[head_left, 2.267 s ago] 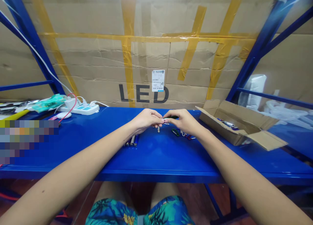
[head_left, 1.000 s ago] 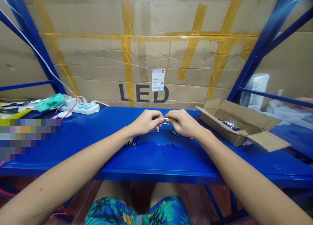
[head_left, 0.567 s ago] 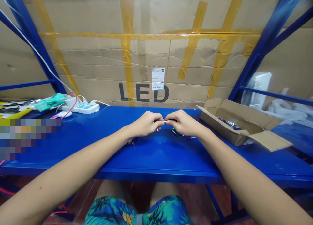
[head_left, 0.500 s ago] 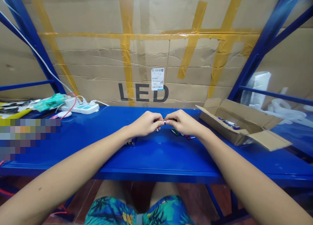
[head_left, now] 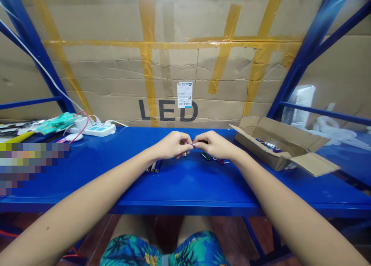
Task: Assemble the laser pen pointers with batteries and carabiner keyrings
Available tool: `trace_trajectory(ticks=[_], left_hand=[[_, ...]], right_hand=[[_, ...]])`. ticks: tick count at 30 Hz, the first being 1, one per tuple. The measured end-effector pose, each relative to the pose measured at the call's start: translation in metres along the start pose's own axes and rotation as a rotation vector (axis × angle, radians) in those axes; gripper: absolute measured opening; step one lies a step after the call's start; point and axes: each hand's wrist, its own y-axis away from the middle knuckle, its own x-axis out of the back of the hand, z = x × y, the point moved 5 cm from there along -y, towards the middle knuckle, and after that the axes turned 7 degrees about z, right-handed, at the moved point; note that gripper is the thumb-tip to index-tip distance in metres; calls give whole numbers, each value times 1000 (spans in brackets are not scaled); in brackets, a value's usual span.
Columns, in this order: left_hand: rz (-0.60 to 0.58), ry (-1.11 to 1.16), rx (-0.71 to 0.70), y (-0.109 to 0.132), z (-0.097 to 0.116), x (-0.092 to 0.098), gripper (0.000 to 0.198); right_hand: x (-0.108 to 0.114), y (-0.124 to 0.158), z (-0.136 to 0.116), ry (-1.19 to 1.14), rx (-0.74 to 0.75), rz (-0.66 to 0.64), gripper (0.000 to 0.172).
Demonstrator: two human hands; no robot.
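My left hand (head_left: 175,145) and my right hand (head_left: 213,144) meet above the blue table (head_left: 185,188), fingertips pinched together. Between them is a small metal piece (head_left: 193,144), mostly covered by the fingers, so its kind does not show. Both hands are closed on it. A shiny bit (head_left: 185,154) pokes out below my left fingers. Several slim pen-like rods (head_left: 154,167) with metal ends lie under my left wrist. Beside my right hand rest a green carabiner (head_left: 205,156) and a red carabiner (head_left: 224,162), partly hidden by the hand.
An open cardboard box (head_left: 272,154) with more small metal-and-blue items stands on the right. At the back left are a white power strip (head_left: 100,129) with plugs and a teal plastic bag (head_left: 58,122). A large cardboard sheet (head_left: 116,77) marked LED rises behind the table.
My hands stay together on the small metal piece, with only slight finger movement. The whole view has shifted a little, and more of the rods by my left wrist shows.
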Motion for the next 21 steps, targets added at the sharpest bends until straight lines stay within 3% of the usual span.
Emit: trace_trajectory(ticks=[5, 11, 17, 21], left_hand=[[54, -176, -121, 0, 7, 5, 8], [88, -301, -255, 3, 5, -1, 11], [85, -347, -290, 3, 7, -5, 13], [68, -317, -206, -1, 4, -3, 14]], right_hand=[[1, 0, -5, 24, 46, 9, 21], [-3, 0, 0, -5, 31, -53, 20], [-4, -1, 4, -67, -18, -88, 20], [-1, -1, 7, -74, -57, -62, 23]])
